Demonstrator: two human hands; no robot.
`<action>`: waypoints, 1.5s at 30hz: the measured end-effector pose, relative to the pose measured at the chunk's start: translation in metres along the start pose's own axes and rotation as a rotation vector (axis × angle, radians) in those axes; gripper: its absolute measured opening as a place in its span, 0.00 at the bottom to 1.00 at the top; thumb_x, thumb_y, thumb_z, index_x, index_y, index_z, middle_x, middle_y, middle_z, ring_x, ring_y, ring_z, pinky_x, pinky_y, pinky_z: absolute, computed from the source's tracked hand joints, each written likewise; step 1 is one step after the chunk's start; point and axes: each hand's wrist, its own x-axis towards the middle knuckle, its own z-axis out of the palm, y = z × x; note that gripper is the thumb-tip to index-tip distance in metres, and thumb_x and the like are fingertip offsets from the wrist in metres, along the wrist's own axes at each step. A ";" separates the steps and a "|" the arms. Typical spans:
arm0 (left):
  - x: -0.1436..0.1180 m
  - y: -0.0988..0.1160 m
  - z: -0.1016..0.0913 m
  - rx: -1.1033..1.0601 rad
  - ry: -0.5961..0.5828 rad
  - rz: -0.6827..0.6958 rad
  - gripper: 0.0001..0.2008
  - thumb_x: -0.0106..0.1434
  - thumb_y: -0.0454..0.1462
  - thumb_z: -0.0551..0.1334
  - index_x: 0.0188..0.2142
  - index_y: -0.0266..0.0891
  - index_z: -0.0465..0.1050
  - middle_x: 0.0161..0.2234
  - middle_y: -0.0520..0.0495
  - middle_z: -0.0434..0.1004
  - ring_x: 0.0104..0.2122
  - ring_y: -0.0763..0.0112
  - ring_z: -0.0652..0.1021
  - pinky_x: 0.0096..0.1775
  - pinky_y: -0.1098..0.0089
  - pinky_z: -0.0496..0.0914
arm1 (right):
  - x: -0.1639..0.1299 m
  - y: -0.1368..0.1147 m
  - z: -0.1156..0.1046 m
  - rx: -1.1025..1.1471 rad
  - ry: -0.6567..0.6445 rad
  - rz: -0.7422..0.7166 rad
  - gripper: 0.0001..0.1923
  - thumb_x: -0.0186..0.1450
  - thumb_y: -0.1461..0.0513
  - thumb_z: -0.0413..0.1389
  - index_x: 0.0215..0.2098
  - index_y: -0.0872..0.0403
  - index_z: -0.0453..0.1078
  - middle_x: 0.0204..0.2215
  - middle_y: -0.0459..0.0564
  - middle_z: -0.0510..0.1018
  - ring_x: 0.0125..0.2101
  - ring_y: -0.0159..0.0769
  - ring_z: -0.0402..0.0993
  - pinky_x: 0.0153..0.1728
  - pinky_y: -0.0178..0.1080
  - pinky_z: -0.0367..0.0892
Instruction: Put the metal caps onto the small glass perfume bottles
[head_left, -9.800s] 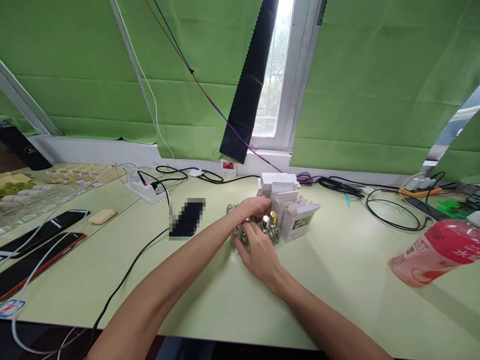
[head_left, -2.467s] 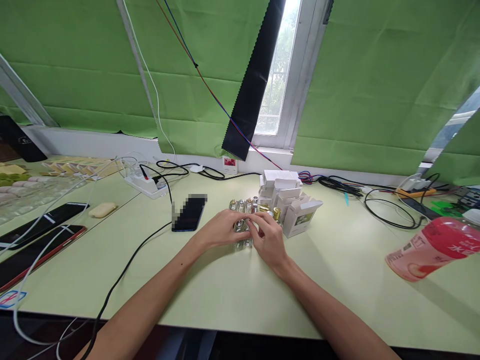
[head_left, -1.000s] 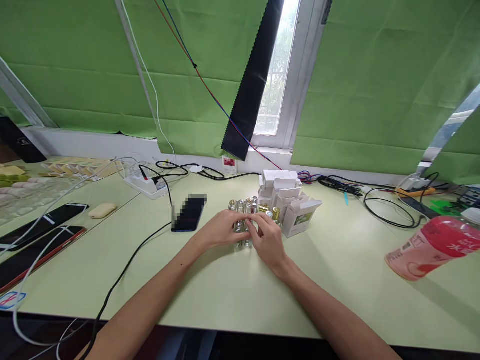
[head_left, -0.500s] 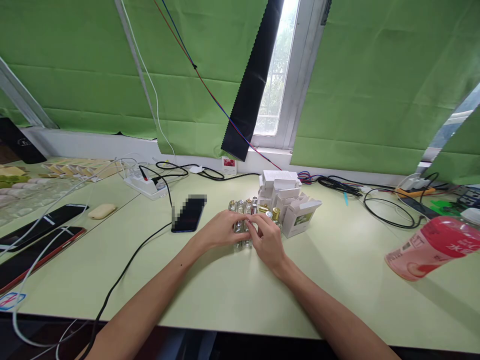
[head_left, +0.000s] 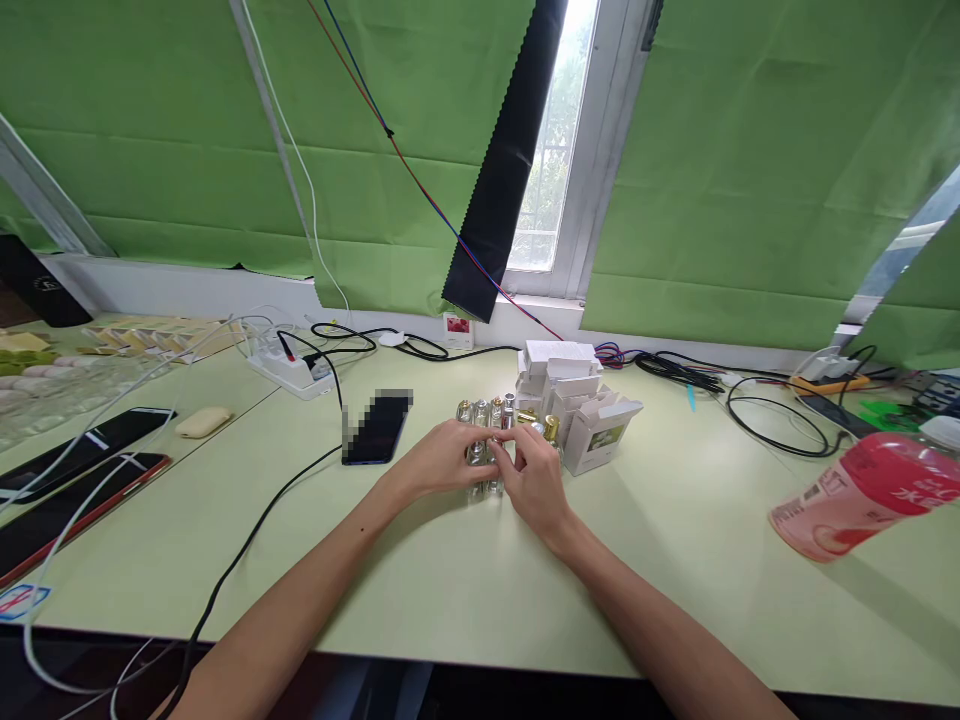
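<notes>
The cluster of small glass bottles (head_left: 486, 440) stands on the pale green counter (head_left: 465, 580), between the two hands and partly hidden by their fingers, just in front of a heap of white cartons (head_left: 577, 400). The bottles are clear, upright and topped with silver or gold caps. The left hand (head_left: 439, 458) cups the group from its side with fingers curled; the right hand (head_left: 536, 478) pinches at one bottle's cap, though whether it truly grips it is hard to tell. Both forearms stretch forward, converging.
</notes>
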 end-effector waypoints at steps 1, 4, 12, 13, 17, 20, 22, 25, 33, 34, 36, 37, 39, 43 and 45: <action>0.000 0.000 0.000 -0.004 0.000 -0.003 0.16 0.61 0.40 0.63 0.49 0.44 0.77 0.27 0.54 0.78 0.23 0.76 0.67 0.28 0.74 0.59 | 0.000 0.000 0.000 0.001 0.003 0.003 0.05 0.69 0.63 0.53 0.36 0.54 0.72 0.26 0.44 0.70 0.24 0.31 0.64 0.30 0.34 0.62; 0.000 -0.001 0.001 -0.001 0.003 -0.009 0.18 0.61 0.42 0.63 0.51 0.44 0.77 0.25 0.55 0.76 0.22 0.75 0.66 0.28 0.74 0.59 | 0.002 0.000 0.000 0.010 0.007 0.018 0.04 0.68 0.63 0.54 0.36 0.53 0.72 0.25 0.43 0.69 0.24 0.31 0.63 0.29 0.35 0.62; 0.001 -0.003 0.002 0.010 0.004 0.010 0.16 0.61 0.42 0.62 0.48 0.43 0.78 0.26 0.53 0.78 0.21 0.76 0.65 0.28 0.74 0.58 | 0.001 0.000 0.001 0.013 0.023 0.044 0.04 0.67 0.63 0.56 0.36 0.53 0.72 0.30 0.45 0.75 0.24 0.30 0.65 0.30 0.35 0.64; 0.001 -0.003 0.001 0.011 0.002 0.010 0.16 0.61 0.42 0.62 0.48 0.42 0.78 0.26 0.53 0.78 0.21 0.76 0.64 0.28 0.74 0.58 | 0.000 0.000 0.001 0.008 0.023 0.040 0.04 0.68 0.63 0.55 0.37 0.52 0.72 0.31 0.46 0.75 0.24 0.30 0.66 0.30 0.35 0.64; 0.001 -0.002 0.001 0.003 0.003 0.011 0.13 0.61 0.42 0.62 0.43 0.40 0.78 0.25 0.53 0.76 0.21 0.76 0.65 0.27 0.73 0.58 | -0.001 -0.001 0.003 -0.002 0.042 0.033 0.05 0.68 0.62 0.54 0.40 0.52 0.72 0.33 0.46 0.77 0.24 0.31 0.67 0.33 0.36 0.67; 0.002 -0.003 0.002 0.001 0.007 0.005 0.12 0.60 0.41 0.62 0.41 0.40 0.78 0.24 0.54 0.76 0.21 0.75 0.65 0.27 0.73 0.58 | -0.002 -0.001 0.003 -0.005 0.055 0.030 0.05 0.68 0.62 0.55 0.42 0.52 0.71 0.35 0.47 0.77 0.24 0.31 0.68 0.33 0.36 0.68; 0.002 -0.004 0.002 0.000 0.008 0.002 0.12 0.60 0.41 0.62 0.41 0.40 0.78 0.25 0.53 0.76 0.22 0.75 0.66 0.28 0.73 0.58 | -0.002 -0.001 0.003 -0.011 0.055 0.023 0.06 0.67 0.62 0.55 0.42 0.52 0.71 0.36 0.48 0.78 0.25 0.31 0.68 0.33 0.36 0.68; 0.001 -0.004 0.002 -0.001 0.005 -0.002 0.12 0.60 0.41 0.62 0.41 0.40 0.78 0.25 0.54 0.76 0.22 0.75 0.65 0.28 0.73 0.58 | -0.003 -0.002 0.003 -0.022 0.059 0.013 0.06 0.67 0.62 0.56 0.43 0.52 0.71 0.37 0.48 0.78 0.25 0.31 0.69 0.33 0.37 0.68; 0.002 -0.003 0.002 0.000 0.000 0.002 0.12 0.59 0.39 0.61 0.41 0.39 0.78 0.23 0.54 0.74 0.20 0.76 0.63 0.27 0.73 0.58 | -0.005 -0.004 0.002 0.008 0.050 -0.002 0.08 0.68 0.63 0.54 0.45 0.51 0.72 0.39 0.50 0.77 0.29 0.32 0.72 0.30 0.35 0.68; 0.002 -0.003 0.002 -0.002 0.000 0.002 0.13 0.59 0.38 0.61 0.42 0.40 0.78 0.24 0.54 0.74 0.20 0.76 0.63 0.27 0.73 0.58 | -0.005 -0.004 0.002 0.015 0.047 -0.004 0.08 0.69 0.63 0.54 0.45 0.51 0.73 0.39 0.50 0.77 0.29 0.32 0.72 0.30 0.35 0.68; 0.001 -0.002 0.002 -0.004 0.002 -0.004 0.14 0.59 0.39 0.62 0.45 0.41 0.78 0.25 0.54 0.76 0.21 0.76 0.64 0.27 0.73 0.58 | -0.005 -0.004 0.001 0.027 0.043 -0.009 0.09 0.69 0.64 0.53 0.45 0.51 0.73 0.39 0.50 0.77 0.30 0.33 0.73 0.30 0.36 0.69; 0.001 -0.002 0.002 -0.006 0.001 -0.010 0.15 0.59 0.39 0.62 0.45 0.41 0.78 0.25 0.54 0.76 0.21 0.75 0.65 0.28 0.73 0.58 | -0.005 -0.004 0.001 0.032 0.041 -0.011 0.09 0.69 0.64 0.53 0.45 0.51 0.73 0.39 0.50 0.77 0.31 0.33 0.73 0.31 0.36 0.69; 0.001 -0.001 0.001 -0.014 -0.001 -0.017 0.15 0.60 0.40 0.62 0.46 0.42 0.78 0.25 0.54 0.76 0.22 0.75 0.66 0.28 0.73 0.58 | -0.004 -0.003 0.001 0.042 0.037 -0.018 0.10 0.70 0.65 0.52 0.45 0.51 0.74 0.39 0.50 0.77 0.31 0.33 0.73 0.31 0.35 0.69; 0.000 0.000 0.001 -0.029 -0.001 -0.017 0.12 0.61 0.41 0.62 0.42 0.41 0.78 0.25 0.54 0.76 0.22 0.75 0.68 0.28 0.73 0.58 | -0.005 0.000 0.002 0.057 0.032 -0.033 0.10 0.70 0.65 0.52 0.42 0.51 0.75 0.39 0.50 0.77 0.30 0.32 0.73 0.30 0.35 0.68; 0.001 -0.001 0.001 -0.029 0.003 -0.016 0.11 0.61 0.43 0.62 0.40 0.41 0.78 0.25 0.54 0.76 0.22 0.75 0.67 0.28 0.73 0.58 | -0.005 0.002 0.003 0.055 0.030 -0.028 0.09 0.70 0.64 0.51 0.40 0.51 0.75 0.38 0.50 0.77 0.29 0.31 0.73 0.29 0.34 0.68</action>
